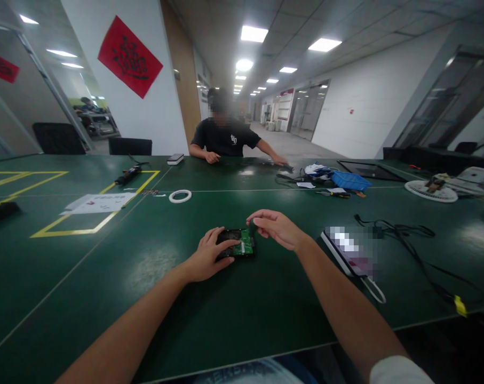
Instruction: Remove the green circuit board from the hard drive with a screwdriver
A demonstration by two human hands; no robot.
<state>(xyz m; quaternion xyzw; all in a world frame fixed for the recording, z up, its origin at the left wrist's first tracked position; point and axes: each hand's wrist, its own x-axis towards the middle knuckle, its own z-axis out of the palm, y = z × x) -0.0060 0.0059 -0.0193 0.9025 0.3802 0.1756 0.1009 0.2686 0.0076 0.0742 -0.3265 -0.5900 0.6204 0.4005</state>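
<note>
A hard drive [246, 243] lies on the green table with its green circuit board facing up. My left hand [207, 255] grips it from the left, fingers along the far edge and thumb over the board. Just off the drive's far right corner is my right hand [276, 228], raised a little, thumb and forefinger pinched together. Whatever sits between those fingertips is too small and dark to make out. Part of the drive's left end is hidden under my left hand.
To the right lie a phone [348, 253] with a white strap and black cables [410, 250]. A white tape ring [180, 197], papers [100, 203] and a black tool [128, 175] are farther left. Across the table sits a person [225, 137], arm stretched toward a blue basket [350, 181].
</note>
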